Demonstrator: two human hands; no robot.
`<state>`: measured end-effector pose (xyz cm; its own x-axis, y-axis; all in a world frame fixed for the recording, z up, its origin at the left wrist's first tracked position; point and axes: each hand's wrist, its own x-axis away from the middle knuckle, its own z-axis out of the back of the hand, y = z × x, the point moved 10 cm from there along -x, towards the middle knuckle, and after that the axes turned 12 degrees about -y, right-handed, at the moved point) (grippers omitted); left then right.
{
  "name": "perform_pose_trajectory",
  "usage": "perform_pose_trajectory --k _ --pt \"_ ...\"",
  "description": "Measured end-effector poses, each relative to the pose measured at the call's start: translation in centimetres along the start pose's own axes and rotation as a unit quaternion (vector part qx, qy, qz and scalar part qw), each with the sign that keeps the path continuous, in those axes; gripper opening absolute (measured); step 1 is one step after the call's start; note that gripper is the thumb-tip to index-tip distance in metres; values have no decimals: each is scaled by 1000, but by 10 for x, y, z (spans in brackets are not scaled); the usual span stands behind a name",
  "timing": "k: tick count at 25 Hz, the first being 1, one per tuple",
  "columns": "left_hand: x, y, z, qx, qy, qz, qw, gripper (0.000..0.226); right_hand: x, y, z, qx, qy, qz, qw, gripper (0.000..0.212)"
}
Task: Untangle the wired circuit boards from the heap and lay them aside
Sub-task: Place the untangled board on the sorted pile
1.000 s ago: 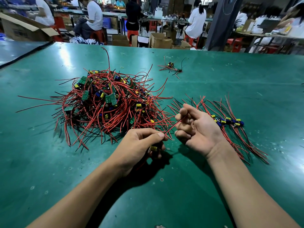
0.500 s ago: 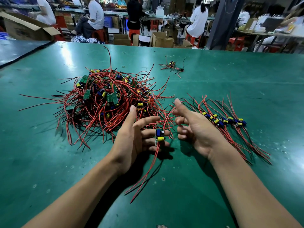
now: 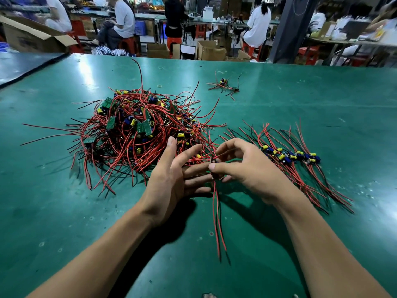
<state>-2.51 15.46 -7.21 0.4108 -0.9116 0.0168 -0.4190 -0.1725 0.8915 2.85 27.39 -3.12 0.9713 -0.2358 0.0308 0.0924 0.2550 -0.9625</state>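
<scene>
Looking down from the head camera, the right hand (image 3: 253,168) is pinching a little board (image 3: 214,168) between its thumb and curled fingers (image 3: 227,147). The board is sitting just in front of the near edge of the heap (image 3: 137,134). The left hand (image 3: 171,179) is lying open beside it, with its fingers (image 3: 191,153) straight and spread. They are reaching under or against the board, and I cannot tell which.

The board's red and black wires (image 3: 217,211) are hanging down toward the person and trailing over the green tabletop (image 3: 300,104). Some heap wires are crossing close to the pinch, so I cannot tell if the board is fully free.

To the right, a row of boards (image 3: 290,158) is lying flat with its wires fanned out. A small bunch (image 3: 225,84) is lying far back, well apart.

The board is looking tiny, light and hard. Its small blue and yellow parts could probably bend or snap. The wires are looking thin, soft and springy, so they are likely snagging on each other. The hard edges of the board are probably the best place to hold, pulling slowly and not yanking the wires.
</scene>
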Motion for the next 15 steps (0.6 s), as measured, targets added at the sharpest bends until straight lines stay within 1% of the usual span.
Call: perform_pose_trajectory --k 1,2,4,5,6,7,9,10,13,15 --pt "1 0 2 -12 17 2 1000 75 0 -1 6 -23 19 9 1000 29" --pt "3 2 6 -31 46 -1 998 66 1 -2 16 -44 56 21 997 27" --pt "11 11 15 -99 115 -36 988 35 7 -2 44 -71 157 47 984 22" --pt "15 19 19 -168 145 -61 973 20 11 -1 56 -68 205 54 975 19" --pt "20 29 21 -252 174 -88 948 10 14 1 65 -42 245 51 967 16" --pt "25 38 22 -333 202 -112 914 6 16 4 73 4 273 36 961 13" --pt "33 51 24 -438 252 -136 852 6 19 9 81 109 303 -1 947 14" --pt "36 55 25 -467 271 -137 830 7 20 10 84 154 311 -17 938 16" --pt "41 61 27 -519 308 -131 787 15 20 16 91 244 315 -46 916 26" --pt "44 64 27 -536 318 -134 770 20 20 15 91 279 313 -46 907 32"
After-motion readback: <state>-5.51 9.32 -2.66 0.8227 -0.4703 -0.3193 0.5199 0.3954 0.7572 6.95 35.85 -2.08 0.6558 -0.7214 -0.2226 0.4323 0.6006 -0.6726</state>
